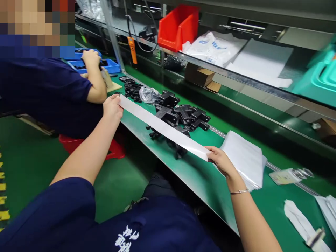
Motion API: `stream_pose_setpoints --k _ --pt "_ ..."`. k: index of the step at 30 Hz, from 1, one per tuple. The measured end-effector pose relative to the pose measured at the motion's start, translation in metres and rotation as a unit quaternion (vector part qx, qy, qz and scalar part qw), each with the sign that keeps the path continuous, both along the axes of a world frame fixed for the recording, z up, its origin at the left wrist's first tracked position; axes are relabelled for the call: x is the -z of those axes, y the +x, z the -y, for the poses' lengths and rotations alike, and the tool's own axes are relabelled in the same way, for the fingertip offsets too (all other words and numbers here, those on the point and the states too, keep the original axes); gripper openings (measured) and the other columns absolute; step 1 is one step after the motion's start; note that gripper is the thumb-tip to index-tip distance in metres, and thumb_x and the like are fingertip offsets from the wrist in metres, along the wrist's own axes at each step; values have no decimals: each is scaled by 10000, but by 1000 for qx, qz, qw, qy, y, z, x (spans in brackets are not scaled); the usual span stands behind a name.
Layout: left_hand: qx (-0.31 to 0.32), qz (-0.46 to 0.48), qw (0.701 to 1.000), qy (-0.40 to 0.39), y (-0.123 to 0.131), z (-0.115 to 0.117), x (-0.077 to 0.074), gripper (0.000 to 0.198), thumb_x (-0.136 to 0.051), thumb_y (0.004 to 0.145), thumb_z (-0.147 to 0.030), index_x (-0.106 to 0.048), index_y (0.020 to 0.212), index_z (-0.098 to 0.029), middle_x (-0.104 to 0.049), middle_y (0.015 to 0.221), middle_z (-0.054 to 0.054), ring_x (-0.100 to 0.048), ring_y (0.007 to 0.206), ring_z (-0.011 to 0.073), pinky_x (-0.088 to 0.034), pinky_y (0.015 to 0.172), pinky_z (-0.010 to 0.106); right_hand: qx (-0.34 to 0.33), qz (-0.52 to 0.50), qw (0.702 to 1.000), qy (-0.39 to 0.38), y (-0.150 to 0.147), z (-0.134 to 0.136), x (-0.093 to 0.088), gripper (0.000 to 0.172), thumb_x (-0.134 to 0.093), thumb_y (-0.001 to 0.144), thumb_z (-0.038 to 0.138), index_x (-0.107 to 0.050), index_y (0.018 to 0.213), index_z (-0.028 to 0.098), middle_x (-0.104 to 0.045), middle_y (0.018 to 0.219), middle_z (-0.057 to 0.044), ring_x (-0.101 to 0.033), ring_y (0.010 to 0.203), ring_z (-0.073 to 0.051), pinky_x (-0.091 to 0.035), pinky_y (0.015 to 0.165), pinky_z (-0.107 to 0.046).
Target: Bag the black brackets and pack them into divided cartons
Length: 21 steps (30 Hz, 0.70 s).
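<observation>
A long white strip [162,126], paper or film by its look, is stretched between my two hands above the green bench. My left hand [112,107] pinches its far left end, and my right hand [222,160] grips the other end between thumb and fingers. Beneath and behind the strip lies a pile of black plastic parts [185,117]. Just past my right hand sits a stack of white sheets or bags [244,157]. A crumpled clear bag [149,94] rests beside the black parts.
A co-worker's hand [91,58] is over blue trays [111,66] at the left. On the shelf above stand a red bin [178,29], a white plastic bag [215,47] and a teal crate [319,80]. A clear bottle [286,176] and white cloth-like pieces [301,220] lie at the right.
</observation>
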<state>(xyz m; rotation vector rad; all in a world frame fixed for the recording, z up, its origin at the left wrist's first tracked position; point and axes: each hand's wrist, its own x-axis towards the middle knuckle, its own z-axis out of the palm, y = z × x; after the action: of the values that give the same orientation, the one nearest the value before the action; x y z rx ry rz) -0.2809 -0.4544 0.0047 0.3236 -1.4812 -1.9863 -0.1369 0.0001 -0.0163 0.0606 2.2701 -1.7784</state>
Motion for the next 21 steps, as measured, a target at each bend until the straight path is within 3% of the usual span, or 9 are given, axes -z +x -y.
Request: stream_pose_setpoints --k 3,6,8,10,12,15,17,19,21 --pt "54 1 996 -73 49 2 -3 167 -661 804 -249 -570 942 -234 -513 605 -80 -527 589 90 -480 665 254 -8 -88 987 133 -2 35 -16 294 -592 707 391 -661 881 166 -617 656 -7 -543 600 -146 -440 582 -270" --pt "258 53 949 -175 118 -29 -3 364 -750 672 -133 -666 1025 -169 -602 630 -69 -539 555 89 -455 590 228 -78 -215 939 257 8 85 -33 201 -539 799 372 -639 814 198 -646 656 -9 -581 579 -151 -441 567 -259" --pt "518 74 798 -301 156 -54 6 369 -663 770 -139 -666 1133 -204 -682 793 -40 -607 708 104 -463 687 212 -165 -286 903 275 19 119 -35 165 -500 844 312 -630 837 210 -681 703 -14 -623 601 -151 -461 583 -246" --pt "611 70 722 -318 181 -71 22 226 -594 815 -127 -716 993 -197 -707 882 -10 -628 821 124 -456 754 207 -233 -333 873 268 29 145 -27 160 -468 879 266 -618 869 211 -695 726 -19 -652 621 -148 -478 595 -232" --pt "583 99 748 -301 194 -76 44 150 -580 806 -117 -706 859 -178 -704 857 -4 -621 817 126 -446 738 203 -262 -341 861 271 33 160 -11 157 -452 910 247 -602 877 211 -691 710 -14 -661 612 -141 -488 587 -218" --pt "475 160 831 -242 203 -74 78 264 -596 766 -122 -657 1014 -192 -686 811 -30 -592 736 112 -425 664 195 -292 -313 859 282 31 172 16 176 -430 937 248 -595 888 212 -687 696 -14 -666 592 -140 -507 569 -217" --pt "485 152 837 -202 204 -73 97 340 -589 736 -101 -661 1053 -200 -695 820 -31 -601 734 116 -431 663 200 -329 -291 855 276 28 177 31 229 -400 950 282 -618 921 219 -706 745 -42 -683 623 -162 -537 579 -247" --pt "502 153 837 -156 196 -72 117 267 -579 696 -68 -717 889 -192 -704 784 -27 -618 736 129 -442 669 208 -352 -245 863 266 26 177 40 276 -392 955 345 -643 1016 246 -733 861 -79 -712 713 -199 -580 642 -299" --pt "416 217 882 -47 177 -63 140 167 -607 664 -44 -714 703 -166 -690 685 -18 -619 681 143 -448 630 220 -318 -181 891 270 26 162 44 317 -431 936 423 -631 1140 285 -735 1005 -98 -725 844 -241 -605 741 -362"
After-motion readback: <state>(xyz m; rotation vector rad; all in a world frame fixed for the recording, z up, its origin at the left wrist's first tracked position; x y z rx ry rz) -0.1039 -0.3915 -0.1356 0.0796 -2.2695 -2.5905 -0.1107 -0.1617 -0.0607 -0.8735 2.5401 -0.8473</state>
